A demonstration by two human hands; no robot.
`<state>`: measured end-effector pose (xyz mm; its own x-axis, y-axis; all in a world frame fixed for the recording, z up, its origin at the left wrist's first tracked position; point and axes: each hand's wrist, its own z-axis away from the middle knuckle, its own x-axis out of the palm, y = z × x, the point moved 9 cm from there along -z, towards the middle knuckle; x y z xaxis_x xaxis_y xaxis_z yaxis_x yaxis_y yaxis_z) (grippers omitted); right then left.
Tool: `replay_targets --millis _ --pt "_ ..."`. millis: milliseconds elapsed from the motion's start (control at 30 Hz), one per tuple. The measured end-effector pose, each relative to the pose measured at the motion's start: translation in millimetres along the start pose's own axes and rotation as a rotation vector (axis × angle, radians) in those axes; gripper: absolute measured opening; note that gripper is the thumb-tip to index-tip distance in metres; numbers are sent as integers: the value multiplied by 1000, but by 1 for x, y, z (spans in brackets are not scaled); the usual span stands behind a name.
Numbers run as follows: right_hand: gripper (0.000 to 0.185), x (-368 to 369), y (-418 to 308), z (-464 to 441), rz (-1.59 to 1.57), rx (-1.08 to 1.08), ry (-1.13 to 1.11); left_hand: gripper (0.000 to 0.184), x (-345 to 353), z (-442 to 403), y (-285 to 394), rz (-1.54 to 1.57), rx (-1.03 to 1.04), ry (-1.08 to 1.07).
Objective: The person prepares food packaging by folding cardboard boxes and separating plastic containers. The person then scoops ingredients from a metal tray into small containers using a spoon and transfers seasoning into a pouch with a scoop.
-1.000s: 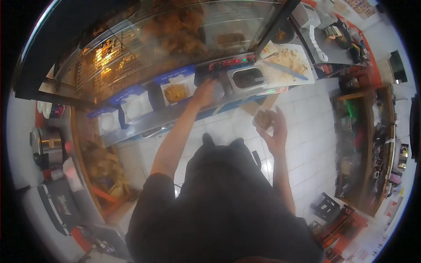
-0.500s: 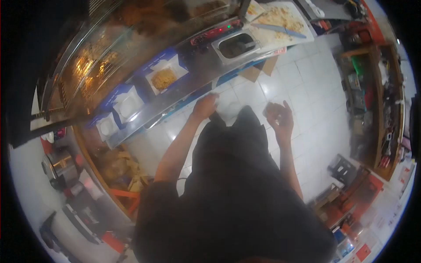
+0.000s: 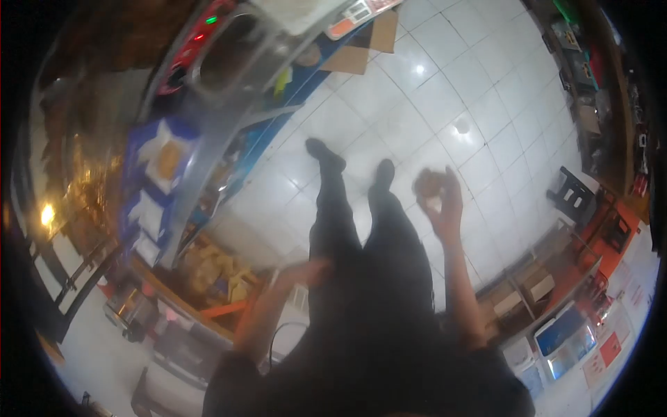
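My left hand (image 3: pixel 310 272) hangs low by my left thigh, next to my dark trousers (image 3: pixel 333 236). Motion smears its fingers, and nothing can be made out in it. My right hand (image 3: pixel 439 201) is held out over the white tiled floor (image 3: pixel 486 167), to the right of my right leg. Its fingers are loosely bent and apart, with a pale patch between them that looks like floor. Neither hand touches the counter. There, an open white box of yellowish-brown food (image 3: pixel 169 161) rests at the left, with white trays (image 3: pixel 149 215) beside it.
A metal counter (image 3: pixel 208 132) with a recessed pan (image 3: pixel 229 52) runs along the left. Cardboard (image 3: pixel 347 59) lies at its foot. Shelves (image 3: pixel 590 69) line the right side. A black crate-like item (image 3: pixel 575 194) stands near an orange unit (image 3: pixel 615 222).
My view has turned and moved, so the counter now sits farther left and my legs and feet show, apart. My left hand has dropped back towards my thigh. My right hand stays out.
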<state>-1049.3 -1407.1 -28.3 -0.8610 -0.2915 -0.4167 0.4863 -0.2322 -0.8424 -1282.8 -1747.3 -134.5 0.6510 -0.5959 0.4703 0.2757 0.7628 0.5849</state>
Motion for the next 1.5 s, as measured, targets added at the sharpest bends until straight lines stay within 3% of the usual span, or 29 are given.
replay_targets --millis 33,67,100,167,200,267,333,367,400,467,533,667,733,800,833,900,967,1000,1033,1067,1100,1167,1233,1267,1300,1333,1367,1433,1500 --pt "90 -7 30 -1 -34 -43 -12 46 25 -8 -24 397 -153 9" --pt "90 -14 69 -1 -26 65 -12 46 49 -26 -32 40 -106 -80" --pt "90 -19 106 4 -56 100 -16 50 77 -42 -39 -207 144 -234" --pt "90 -21 176 -7 -42 126 -26 47 111 -45 -56 63 -297 -489" --pt "90 -22 205 -14 5 139 -31 36 94 -56 -8 111 -192 -468" --pt "88 -5 256 -39 49 160 -74 29 90 -98 -17 119 -208 -702" --pt "88 30 301 -71 82 48 -189 28 17 -179 -30 376 -123 -401" --pt "88 59 334 -84 -7 79 -287 43 -34 -232 -50 -68 366 0" --pt "88 88 367 -96 -94 119 -382 75 -98 -279 -63 504 -1 236" --pt "84 142 369 -135 -97 -51 -465 110 -203 -355 -15 741 200 357" --pt "84 199 393 -158 -159 -186 -517 109 -272 -406 6 948 492 471" --pt "92 267 403 -200 17 -419 -614 103 -330 -438 -50 1084 530 668" --pt "99 288 431 -217 67 -379 -734 102 -353 -433 -63 973 656 676" --pt "105 283 532 -257 147 -174 -570 97 -370 -423 -85 998 719 840" --pt "107 279 579 -285 399 -367 -392 93 -370 -413 -94 988 732 886" --pt "105 272 671 -336 767 -176 -323 84 -355 -396 -110 1110 734 922" --pt "103 277 733 -355 1049 -109 -417 84 -337 -388 -124 1136 751 868" --pt "94 282 729 -355 1047 -444 -272 83 -329 -385 -125 1094 750 827" --pt "80 286 743 -361 1051 -310 -240 82 -323 -385 -126 1170 777 777" --pt "66 293 729 -357 1072 -241 -184 82 -316 -390 -141 1249 744 781" --pt "66 300 732 -355 1043 -402 -184 80 -311 -393 -149 1269 724 772" --pt "76 308 726 -350 1024 -124 -429 73 -305 -389 -152 1201 800 773" --pt "76 321 688 -338 784 -106 -421 71 -288 -387 -157 1255 782 827" --pt "76 335 652 -329 574 -322 -469 70 -282 -378 -158 1265 761 874" --pt "77 347 592 -312 340 -401 -544 69 -281 -367 -155 1276 798 895" --pt "79 353 509 -289 152 -242 -618 68 -274 -359 -148 1305 837 902" --pt "81 353 428 -268 158 -243 -700 68 -264 -351 -143 1283 863 925" --pt "81 335 283 -229 36 -574 -741 68 -243 -338 -135 1304 870 953" --pt "86 301 176 -202 199 -980 -666 68 -217 -322 -135 1359 901 974"
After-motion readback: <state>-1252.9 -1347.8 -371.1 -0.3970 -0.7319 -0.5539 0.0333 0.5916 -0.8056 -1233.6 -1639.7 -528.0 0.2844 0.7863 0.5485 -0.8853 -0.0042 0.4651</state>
